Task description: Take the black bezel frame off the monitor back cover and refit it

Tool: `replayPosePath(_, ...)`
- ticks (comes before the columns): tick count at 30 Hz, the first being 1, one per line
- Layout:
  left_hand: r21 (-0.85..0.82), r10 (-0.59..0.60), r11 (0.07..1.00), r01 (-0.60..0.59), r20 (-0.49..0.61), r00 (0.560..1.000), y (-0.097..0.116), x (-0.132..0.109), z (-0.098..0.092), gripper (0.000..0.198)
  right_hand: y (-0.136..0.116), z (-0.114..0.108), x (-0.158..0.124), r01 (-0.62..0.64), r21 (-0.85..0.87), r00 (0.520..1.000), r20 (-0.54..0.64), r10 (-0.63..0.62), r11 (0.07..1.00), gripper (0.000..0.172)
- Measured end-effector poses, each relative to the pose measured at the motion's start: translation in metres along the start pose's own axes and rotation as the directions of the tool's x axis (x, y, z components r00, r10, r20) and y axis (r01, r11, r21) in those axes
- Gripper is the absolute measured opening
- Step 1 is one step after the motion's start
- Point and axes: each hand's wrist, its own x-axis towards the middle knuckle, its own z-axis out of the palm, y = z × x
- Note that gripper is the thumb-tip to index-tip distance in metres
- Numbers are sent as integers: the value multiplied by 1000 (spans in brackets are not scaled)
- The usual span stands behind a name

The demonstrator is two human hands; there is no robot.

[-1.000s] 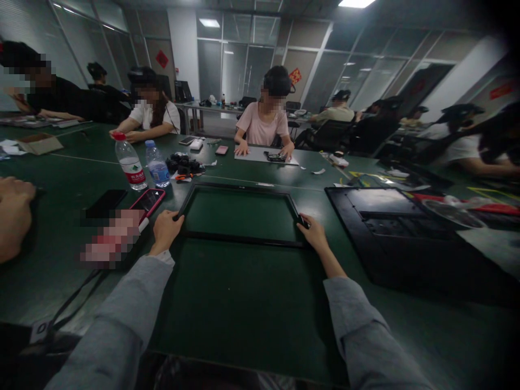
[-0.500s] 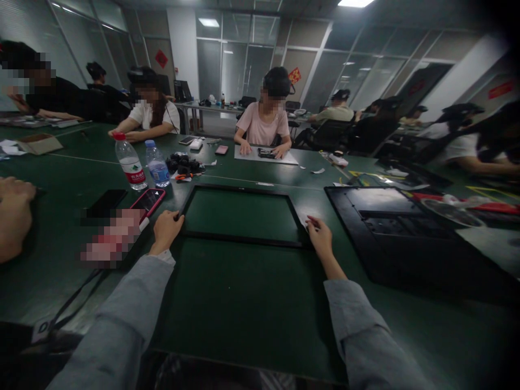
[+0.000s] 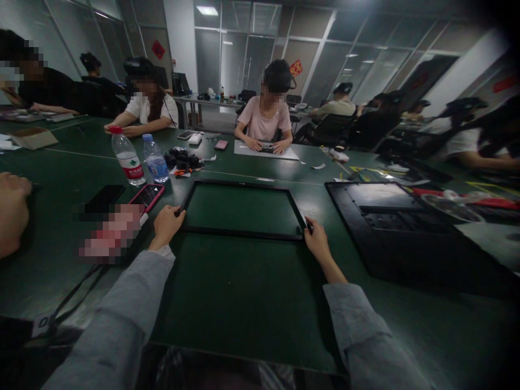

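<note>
Frame [image 3: 242,208], black, rectangular, open-centred: one, flat on the green table [image 3: 252,303], directly ahead of the person

Head view, places given from the frame:

- Left hand [image 3: 166,226]: one, at the frame's near-left corner; fingers curled loosely over the corner edge, thumb side touching the black bar
- Right hand [image 3: 317,242]: one, at the near-right corner; fingers bent and closed onto the corner, gripping it
- Grey sleeves: two, running from the hands back toward the camera
- Black panel [image 3: 390,216]: one, lying flat just right of the frame, apart from it
- Water bottles: two, upright, left of and beyond the frame; the red-capped bottle [image 3: 125,157] stands just left of the blue-labelled bottle [image 3: 154,160]
- Phones: two, left of the frame near the left hand; the pink-cased phone [image 3: 147,196] lies closer, the black phone [image 3: 104,196] further left
- Dark clutter of small parts [image 3: 182,160]: one heap, beyond the frame's far-left corner; count of pieces cannot be told
- Other hand [image 3: 12,208]: one, a neighbour's, far left of the frame, resting on the table, fist-like
- Seated people beyond the frame: one in a pink top [image 3: 266,116] straight across, hands on a white sheet; one in a white top [image 3: 148,108] across to the left
</note>
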Motion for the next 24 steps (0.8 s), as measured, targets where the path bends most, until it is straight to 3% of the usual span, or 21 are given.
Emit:
replayPosePath(4, -48, 43, 998, -44, -23, 999, -3, 1, 4, 45, 4, 2, 1, 11, 11, 1000, 0, -11, 1000, 55)
replayPosePath(9, -121, 189, 972, -199, -90, 978, 7, -7, 5, 46, 6, 3, 0, 41, -11, 999, -15, -42, 999, 52)
replayPosePath(11, -148, 290, 946, -289, -12, 957, 14, -13, 1, 48, 5, 3, -1, 39, -19, 999, -23, -39, 999, 51)
replayPosePath(15, -144, 457, 889, -435, 216, 863, 22, -23, -8, 62, 3, 3, -2, 49, -21, 999, -18, -49, 999, 51)
replayPosePath(17, -122, 472, 881, -456, 259, 843, 24, -25, -11, 60, 0, 2, -2, 44, -10, 999, -12, -44, 999, 50)
replayPosePath(20, -103, 449, 893, -438, 272, 851, 25, -25, -15, 49, -7, -3, -1, 36, -37, 998, -41, -37, 999, 49)
replayPosePath(24, -86, 414, 910, -405, 230, 881, 27, -23, -16, 50, -16, -25, 3, -15, -173, 980, -196, -19, 985, 51)
